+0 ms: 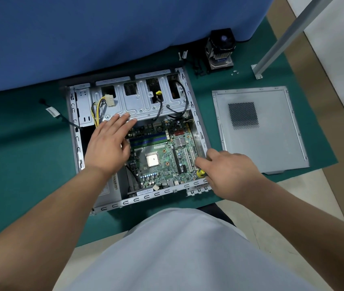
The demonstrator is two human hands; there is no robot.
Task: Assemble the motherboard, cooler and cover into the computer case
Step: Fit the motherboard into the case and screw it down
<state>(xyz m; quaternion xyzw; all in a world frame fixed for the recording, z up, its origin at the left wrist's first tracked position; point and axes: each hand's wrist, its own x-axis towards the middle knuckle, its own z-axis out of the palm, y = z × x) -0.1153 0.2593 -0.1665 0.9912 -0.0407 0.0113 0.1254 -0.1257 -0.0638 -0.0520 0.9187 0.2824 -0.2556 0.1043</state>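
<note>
— Where is the motherboard (162, 156)?
— Lying flat inside the open computer case (76, 143), on the green mat (30, 164). Bare processor socket (152, 160) near the middle.
— And the left hand (109, 147)?
— Stretched flat over the board's left edge, fingers straight and slightly spread, tips reaching the drive cage (139, 101).
— The right hand (229, 173)?
— At the case's right wall, fingers curled round a yellow-handled screwdriver (200, 173), mostly hidden.
— The cooler (220, 50)?
— Standing on the mat beyond the case, well apart, a few screws (235, 72) just beside.
— The cover (259, 129)?
— Flat on the mat, right of the case, vent grille up.
</note>
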